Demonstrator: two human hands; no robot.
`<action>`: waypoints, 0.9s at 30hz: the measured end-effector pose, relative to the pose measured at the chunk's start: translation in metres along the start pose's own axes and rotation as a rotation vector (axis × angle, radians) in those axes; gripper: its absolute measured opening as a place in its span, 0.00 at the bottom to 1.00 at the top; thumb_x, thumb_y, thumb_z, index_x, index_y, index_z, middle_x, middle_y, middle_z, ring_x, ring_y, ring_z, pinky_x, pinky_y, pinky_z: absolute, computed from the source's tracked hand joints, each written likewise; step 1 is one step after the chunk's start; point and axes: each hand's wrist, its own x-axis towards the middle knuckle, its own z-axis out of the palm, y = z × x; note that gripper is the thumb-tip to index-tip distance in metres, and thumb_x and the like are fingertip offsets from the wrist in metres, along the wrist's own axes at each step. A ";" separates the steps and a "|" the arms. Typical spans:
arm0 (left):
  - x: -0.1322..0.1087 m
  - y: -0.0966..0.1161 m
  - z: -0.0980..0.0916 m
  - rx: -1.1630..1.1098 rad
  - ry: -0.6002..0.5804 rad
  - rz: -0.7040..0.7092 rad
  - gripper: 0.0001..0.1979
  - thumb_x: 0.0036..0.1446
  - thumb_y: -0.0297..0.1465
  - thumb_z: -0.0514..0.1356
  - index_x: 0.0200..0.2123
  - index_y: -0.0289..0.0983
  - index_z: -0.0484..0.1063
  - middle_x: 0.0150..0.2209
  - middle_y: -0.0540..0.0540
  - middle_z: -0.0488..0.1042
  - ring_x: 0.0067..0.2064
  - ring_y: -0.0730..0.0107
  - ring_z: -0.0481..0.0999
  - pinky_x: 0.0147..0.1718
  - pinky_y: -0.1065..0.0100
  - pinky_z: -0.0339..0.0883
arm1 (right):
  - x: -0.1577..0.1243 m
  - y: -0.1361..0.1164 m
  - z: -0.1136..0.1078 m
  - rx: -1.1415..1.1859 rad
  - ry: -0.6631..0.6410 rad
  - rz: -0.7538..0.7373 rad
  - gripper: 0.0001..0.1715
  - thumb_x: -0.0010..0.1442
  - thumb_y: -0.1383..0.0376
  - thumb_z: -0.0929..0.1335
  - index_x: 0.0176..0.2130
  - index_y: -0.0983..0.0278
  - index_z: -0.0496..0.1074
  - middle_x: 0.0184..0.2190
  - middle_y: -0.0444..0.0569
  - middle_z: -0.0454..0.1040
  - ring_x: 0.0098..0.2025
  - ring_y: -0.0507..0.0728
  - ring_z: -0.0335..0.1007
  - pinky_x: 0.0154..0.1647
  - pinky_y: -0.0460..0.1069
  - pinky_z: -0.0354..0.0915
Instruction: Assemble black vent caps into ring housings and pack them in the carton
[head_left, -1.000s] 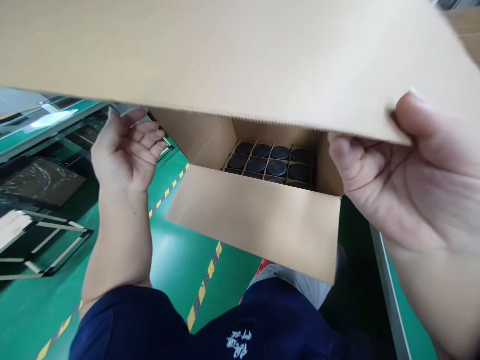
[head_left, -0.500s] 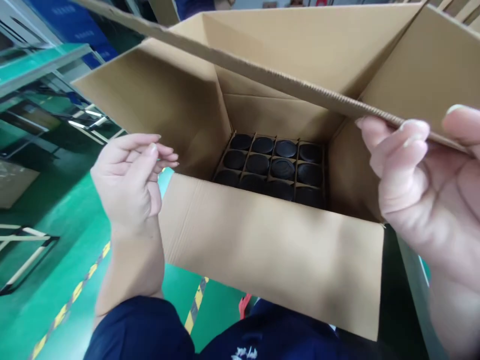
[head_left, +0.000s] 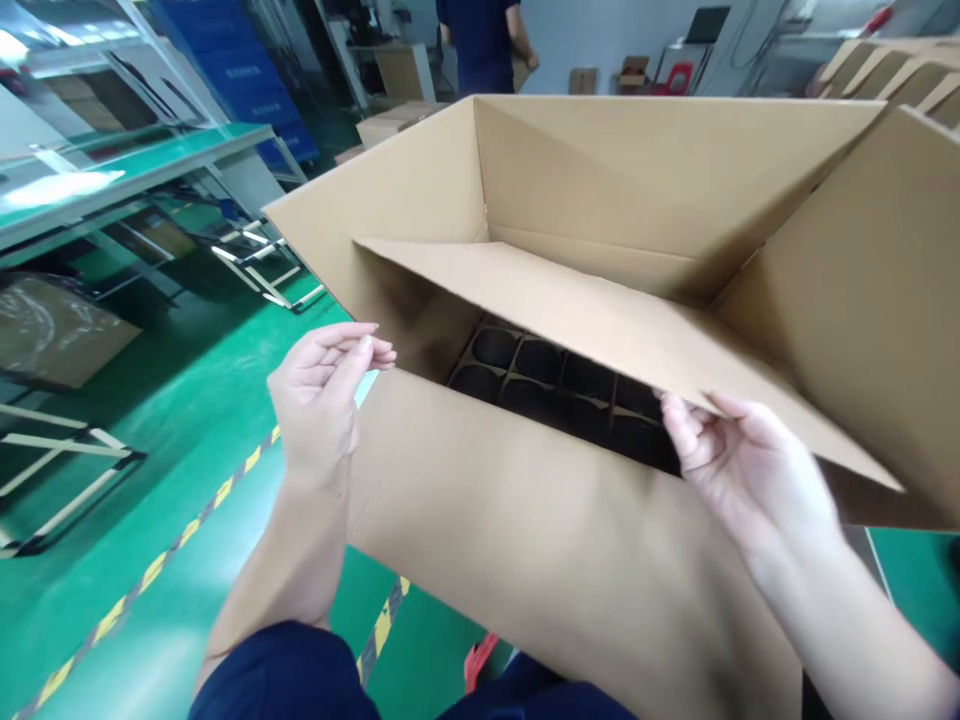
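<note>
A big open cardboard box (head_left: 540, 540) stands in front of me, its flaps up. Inside it, a cardboard grid holds several black round lids (head_left: 525, 360). A flat cardboard sheet (head_left: 600, 320) lies slanted across the box's opening and covers part of the lids. My right hand (head_left: 739, 470) grips the sheet's near edge, with its fingers under the sheet. My left hand (head_left: 319, 400) hovers beside the box's near-left corner with loosely curled fingers, holding nothing.
The green floor bears a yellow-black striped line (head_left: 150, 570). A green-topped workbench (head_left: 112, 180) and metal frames (head_left: 60, 470) stand at the left. A person in dark blue (head_left: 480, 40) stands at the back. More cardboard boxes (head_left: 900, 70) sit at the top right.
The cardboard sheet, earlier held high in front of the camera, has come down into the box's opening. My right hand went down with it. My left hand moved slightly right.
</note>
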 end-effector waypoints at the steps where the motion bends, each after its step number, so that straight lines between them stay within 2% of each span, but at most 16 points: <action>1: -0.002 0.003 0.003 0.022 -0.005 0.016 0.08 0.57 0.31 0.70 0.40 0.37 0.81 0.32 0.47 0.81 0.32 0.70 0.81 0.38 0.71 0.77 | 0.006 0.007 -0.007 0.003 -0.022 0.019 0.07 0.64 0.76 0.65 0.34 0.67 0.69 0.30 0.55 0.77 0.32 0.58 0.81 0.37 0.47 0.80; 4: -0.005 0.008 0.021 0.073 -0.079 0.073 0.08 0.58 0.31 0.69 0.41 0.38 0.81 0.33 0.47 0.81 0.34 0.69 0.81 0.39 0.70 0.77 | 0.032 0.025 -0.024 0.016 -0.050 0.093 0.07 0.63 0.76 0.67 0.34 0.66 0.69 0.31 0.55 0.78 0.35 0.58 0.81 0.39 0.49 0.81; 6: -0.002 0.007 0.039 0.137 -0.186 0.123 0.07 0.60 0.33 0.67 0.42 0.39 0.80 0.35 0.46 0.81 0.37 0.67 0.82 0.42 0.68 0.77 | 0.051 0.031 -0.032 0.013 -0.024 0.131 0.08 0.64 0.76 0.68 0.34 0.66 0.69 0.30 0.52 0.77 0.34 0.57 0.80 0.38 0.48 0.81; 8: 0.005 0.001 0.063 0.283 -0.333 0.245 0.09 0.63 0.35 0.64 0.45 0.39 0.80 0.42 0.43 0.82 0.45 0.63 0.82 0.51 0.63 0.74 | 0.064 0.032 -0.041 0.014 0.012 0.151 0.10 0.64 0.76 0.71 0.33 0.65 0.69 0.28 0.48 0.76 0.31 0.55 0.79 0.36 0.46 0.81; 10: 0.015 -0.011 0.090 0.535 -0.586 0.334 0.17 0.67 0.39 0.59 0.54 0.39 0.76 0.56 0.39 0.76 0.60 0.56 0.73 0.64 0.54 0.61 | 0.067 0.029 -0.048 0.025 0.025 0.146 0.09 0.66 0.74 0.71 0.33 0.66 0.70 0.27 0.46 0.75 0.30 0.53 0.78 0.37 0.45 0.81; 12: 0.024 -0.029 0.118 0.828 -0.952 0.227 0.29 0.68 0.46 0.53 0.67 0.40 0.64 0.70 0.37 0.59 0.72 0.48 0.54 0.70 0.45 0.43 | 0.057 0.024 -0.054 0.003 -0.023 0.153 0.09 0.69 0.70 0.70 0.34 0.68 0.72 0.30 0.51 0.77 0.34 0.55 0.79 0.41 0.47 0.81; 13: 0.026 -0.040 0.131 0.939 -1.131 0.116 0.34 0.68 0.50 0.51 0.71 0.42 0.56 0.73 0.37 0.51 0.75 0.44 0.45 0.70 0.41 0.38 | 0.048 0.020 -0.056 -0.040 -0.079 0.177 0.10 0.70 0.68 0.70 0.35 0.69 0.73 0.33 0.55 0.78 0.37 0.56 0.79 0.44 0.48 0.80; 14: 0.027 -0.053 0.143 1.018 -1.273 0.005 0.37 0.67 0.53 0.50 0.73 0.44 0.51 0.75 0.37 0.45 0.75 0.40 0.41 0.69 0.37 0.38 | 0.036 0.016 -0.059 -0.108 -0.165 0.215 0.10 0.69 0.66 0.72 0.36 0.71 0.74 0.35 0.58 0.78 0.39 0.58 0.80 0.45 0.50 0.80; 16: 0.025 -0.079 0.163 1.097 -1.447 -0.135 0.41 0.64 0.58 0.51 0.74 0.46 0.48 0.75 0.37 0.42 0.74 0.34 0.39 0.67 0.32 0.41 | 0.009 0.007 -0.066 -0.296 -0.412 0.308 0.16 0.65 0.60 0.76 0.42 0.72 0.76 0.40 0.60 0.79 0.41 0.61 0.80 0.45 0.52 0.79; 18: 0.020 -0.101 0.178 1.153 -1.535 -0.189 0.42 0.61 0.57 0.56 0.73 0.47 0.51 0.74 0.37 0.44 0.74 0.31 0.40 0.66 0.31 0.43 | -0.020 -0.002 -0.077 -0.492 -0.673 0.366 0.24 0.62 0.55 0.77 0.47 0.71 0.76 0.41 0.59 0.79 0.39 0.61 0.80 0.43 0.53 0.79; 20: 0.014 -0.117 0.185 1.210 -1.599 -0.222 0.42 0.59 0.52 0.63 0.71 0.47 0.55 0.74 0.38 0.44 0.74 0.33 0.39 0.67 0.29 0.40 | -0.046 -0.010 -0.093 -0.670 -0.842 0.354 0.28 0.63 0.50 0.76 0.50 0.70 0.76 0.41 0.58 0.78 0.38 0.61 0.79 0.43 0.55 0.78; 23: 0.007 -0.123 0.190 1.235 -1.638 -0.240 0.39 0.57 0.45 0.69 0.68 0.46 0.61 0.74 0.39 0.48 0.75 0.37 0.42 0.68 0.29 0.38 | -0.076 -0.023 -0.124 -0.919 -0.919 0.270 0.28 0.68 0.47 0.71 0.53 0.66 0.76 0.46 0.58 0.77 0.43 0.62 0.77 0.49 0.56 0.75; 27: -0.001 -0.107 0.197 1.155 -1.603 -0.221 0.28 0.64 0.46 0.64 0.62 0.39 0.69 0.68 0.36 0.63 0.70 0.44 0.58 0.68 0.35 0.46 | -0.101 -0.052 -0.169 -1.199 -0.897 0.200 0.29 0.69 0.43 0.67 0.58 0.58 0.75 0.50 0.56 0.76 0.50 0.64 0.74 0.54 0.56 0.72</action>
